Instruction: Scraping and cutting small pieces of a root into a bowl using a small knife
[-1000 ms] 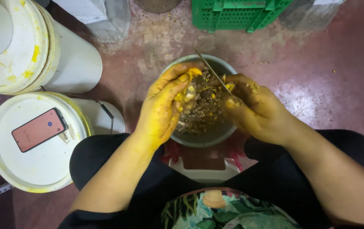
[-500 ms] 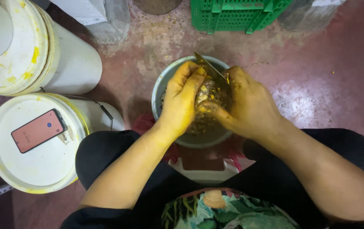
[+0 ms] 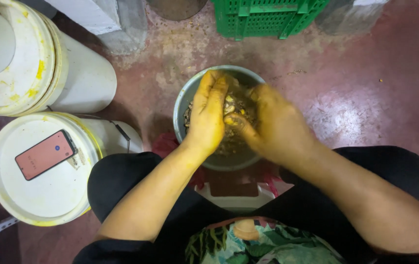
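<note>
A grey metal bowl [image 3: 184, 105] stands on the floor between my knees, holding brownish peelings and yellow bits [image 3: 229, 142]. Both my hands are stained yellow and meet over it. My left hand [image 3: 208, 117] curls its fingers around a small yellow root piece [image 3: 229, 108]. My right hand [image 3: 275, 128], slightly blurred, presses its thumb and fingers against the same piece from the right. No blade shows in the right hand now.
Two white lidded buckets stand at left, the near bucket [image 3: 43, 195] with a red-cased phone [image 3: 45, 154] on its lid, the far bucket [image 3: 33, 58] smeared yellow. A green plastic crate [image 3: 268, 17] is beyond the bowl. A low white stool [image 3: 234, 198] sits under me.
My hands have closed together and dropped lower over the bowl. The thin blade that stuck up from the right hand is no longer seen.
</note>
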